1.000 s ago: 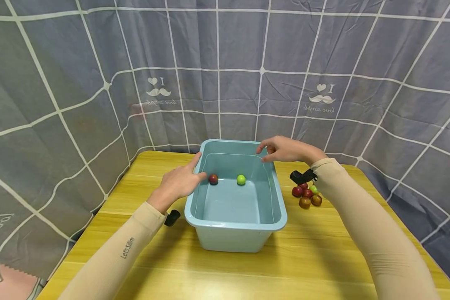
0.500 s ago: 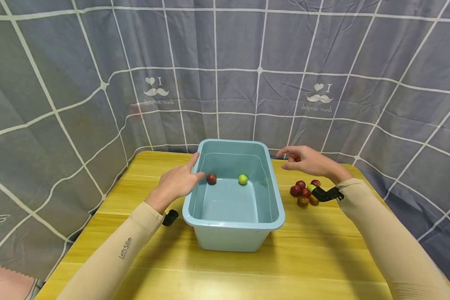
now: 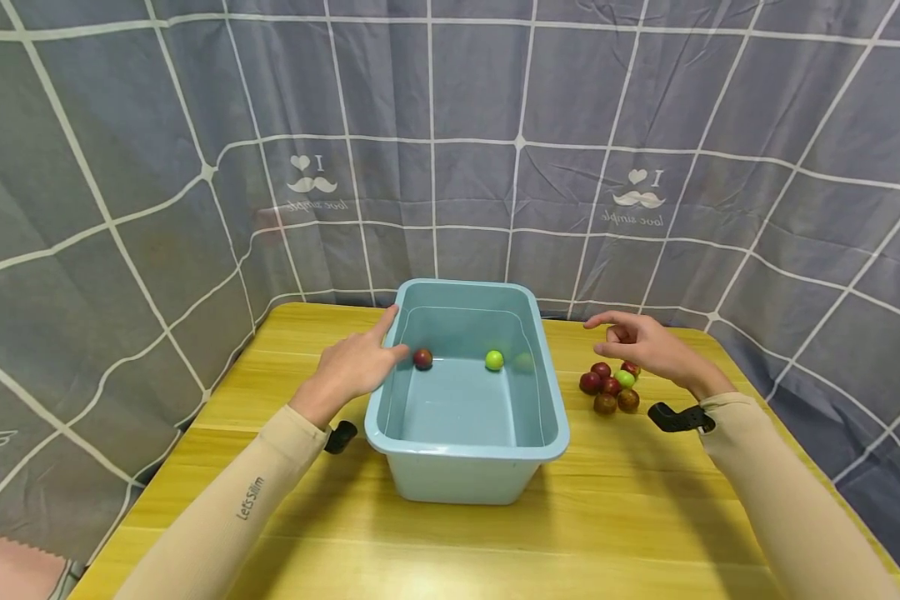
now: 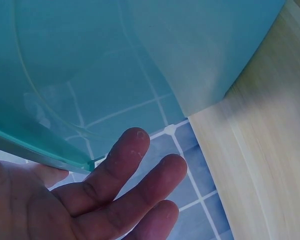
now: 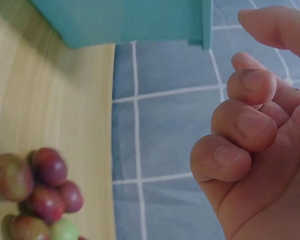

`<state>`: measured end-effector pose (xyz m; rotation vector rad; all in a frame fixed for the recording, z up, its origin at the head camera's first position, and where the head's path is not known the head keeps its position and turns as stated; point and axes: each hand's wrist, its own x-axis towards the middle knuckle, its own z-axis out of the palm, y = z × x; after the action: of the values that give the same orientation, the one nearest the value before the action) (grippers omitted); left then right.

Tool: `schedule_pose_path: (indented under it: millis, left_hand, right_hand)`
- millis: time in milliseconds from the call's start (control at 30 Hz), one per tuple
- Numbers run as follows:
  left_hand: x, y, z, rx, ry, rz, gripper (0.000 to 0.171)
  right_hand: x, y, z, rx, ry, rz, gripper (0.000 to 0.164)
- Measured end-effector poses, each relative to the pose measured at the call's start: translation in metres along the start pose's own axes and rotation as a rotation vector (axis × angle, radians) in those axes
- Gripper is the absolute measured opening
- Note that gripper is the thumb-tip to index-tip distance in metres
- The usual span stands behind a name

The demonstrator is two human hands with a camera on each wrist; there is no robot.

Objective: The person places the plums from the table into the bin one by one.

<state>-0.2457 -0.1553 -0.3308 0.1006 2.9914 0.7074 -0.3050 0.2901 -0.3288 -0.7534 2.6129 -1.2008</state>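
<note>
A light blue plastic tub (image 3: 461, 452) stands on the wooden table, holding a dark red plum-like fruit (image 3: 422, 359) at the left and a bright green round fruit (image 3: 494, 360) to the right. My left hand (image 3: 356, 367) rests on the tub's left rim; in the left wrist view its fingers (image 4: 157, 177) extend loosely beside the outer wall. Off the tub's right side hovers my right hand (image 3: 648, 343), gripping nothing. Its index finger and thumb are apart, while the other fingers (image 5: 244, 125) curl inward. Just below it lies a cluster of small fruits (image 3: 611, 386), red, brownish and green.
The wooden table (image 3: 465, 546) reaches forward and to both sides of the tub. A grey curtain (image 3: 472, 183) with a white grid hangs behind and around it. Each wrist carries a black camera mount (image 3: 681, 417).
My right hand has moved away from above the tub's far right rim, rightward to the fruit cluster. The green fruit in the tub has rolled slightly right. My left hand has stayed put.
</note>
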Motion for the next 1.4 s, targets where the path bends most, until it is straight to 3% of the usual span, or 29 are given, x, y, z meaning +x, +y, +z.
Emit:
schedule_pose_path:
  millis: [400, 800, 1267, 1400]
  left_hand:
    - [0.0, 0.0, 0.0, 0.004, 0.006, -0.002, 0.079]
    - [0.0, 0.0, 0.001, 0.01, 0.017, 0.005, 0.079]
    - [0.0, 0.001, 0.002, 0.01, 0.016, 0.006, 0.08]
    - [0.0, 0.0, 0.002, 0.009, 0.02, 0.006, 0.079]
  right_hand:
    - [-0.021, 0.048, 0.006, 0.111, 0.068, 0.033, 0.045]
    - [-0.044, 0.097, 0.02, 0.22, 0.146, 0.119, 0.045]
    - [-0.055, 0.134, 0.037, 0.254, 0.225, 0.16, 0.049]
    - [-0.057, 0.142, 0.041, 0.326, 0.235, 0.167, 0.051]
